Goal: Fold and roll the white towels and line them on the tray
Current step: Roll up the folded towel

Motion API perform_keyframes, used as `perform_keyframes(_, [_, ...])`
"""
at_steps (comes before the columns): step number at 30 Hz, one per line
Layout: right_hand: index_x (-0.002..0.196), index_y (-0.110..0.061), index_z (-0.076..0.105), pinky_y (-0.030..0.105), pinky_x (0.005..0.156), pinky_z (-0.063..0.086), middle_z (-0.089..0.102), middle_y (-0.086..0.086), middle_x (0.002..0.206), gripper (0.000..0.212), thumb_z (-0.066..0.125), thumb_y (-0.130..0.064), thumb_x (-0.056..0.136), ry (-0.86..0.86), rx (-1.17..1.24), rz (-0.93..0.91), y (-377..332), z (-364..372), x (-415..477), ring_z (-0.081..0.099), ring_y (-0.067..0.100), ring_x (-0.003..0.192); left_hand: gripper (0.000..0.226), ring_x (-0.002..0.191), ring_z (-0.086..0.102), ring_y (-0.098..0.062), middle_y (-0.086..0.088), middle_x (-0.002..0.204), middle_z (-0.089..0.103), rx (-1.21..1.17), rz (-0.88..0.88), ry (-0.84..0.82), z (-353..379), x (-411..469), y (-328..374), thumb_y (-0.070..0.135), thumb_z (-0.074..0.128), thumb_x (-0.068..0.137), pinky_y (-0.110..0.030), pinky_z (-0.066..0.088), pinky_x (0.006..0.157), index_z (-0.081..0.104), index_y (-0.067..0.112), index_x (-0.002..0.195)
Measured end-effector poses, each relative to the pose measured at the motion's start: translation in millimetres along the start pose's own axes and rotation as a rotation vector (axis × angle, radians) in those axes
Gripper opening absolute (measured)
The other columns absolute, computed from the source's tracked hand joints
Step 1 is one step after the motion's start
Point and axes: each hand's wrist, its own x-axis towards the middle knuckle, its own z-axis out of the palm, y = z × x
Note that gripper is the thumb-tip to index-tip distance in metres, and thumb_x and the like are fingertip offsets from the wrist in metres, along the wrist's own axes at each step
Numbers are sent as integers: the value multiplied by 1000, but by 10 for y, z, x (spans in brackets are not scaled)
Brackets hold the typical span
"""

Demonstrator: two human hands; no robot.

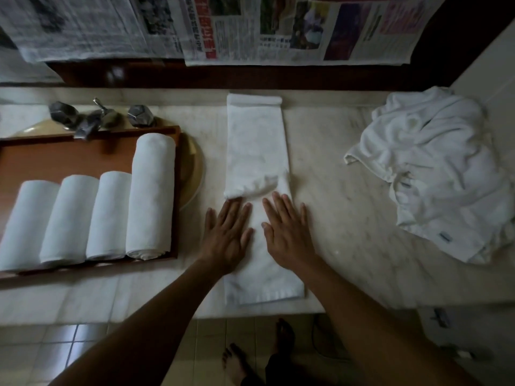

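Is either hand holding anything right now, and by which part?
Nothing is gripped. The left hand and right hand rest flat, fingers straight, on the near half of the folded towel, just below its bunched fold.

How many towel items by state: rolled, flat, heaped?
Rolled towels on the tray: 4
Folded towel flat under left hand and right hand: 1
Crumpled heap (pieces inside uncountable): 1
Total: 6

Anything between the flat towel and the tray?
Nothing lies on the counter between the folded towel and the tray. The tray's right side, though, is taken by the long roll beside the rim. Bare tray shows only behind the three shorter rolls.
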Motion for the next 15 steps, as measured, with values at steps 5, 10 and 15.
perform_keyframes(5, [158,-23,34,62,120,16,24,5,168,57,25,-46,107,25,-11,8,6,-33,135,15,25,157,65,156,-17,-18,-1,170,-14,-14,1,-25,-73,133,-16,55,11,106,-57,-1,125,-1,28,164])
perform_keyframes(10, [161,-21,28,60,123,13,17,7,170,58,29,-42,107,82,40,40,-111,-72,-324,9,25,158,67,157,-15,-18,-1,171,-10,-76,-5,31,-104,-321,239,54,12,105,-56,-1,126,2,23,164])
perform_keyframes(15, [160,-27,32,63,122,12,21,4,169,56,27,-45,107,41,-8,56,61,15,-682,14,27,157,67,158,-8,-22,0,172,-6,-197,-37,57,112,-593,-30,55,21,107,-62,19,123,6,24,164])
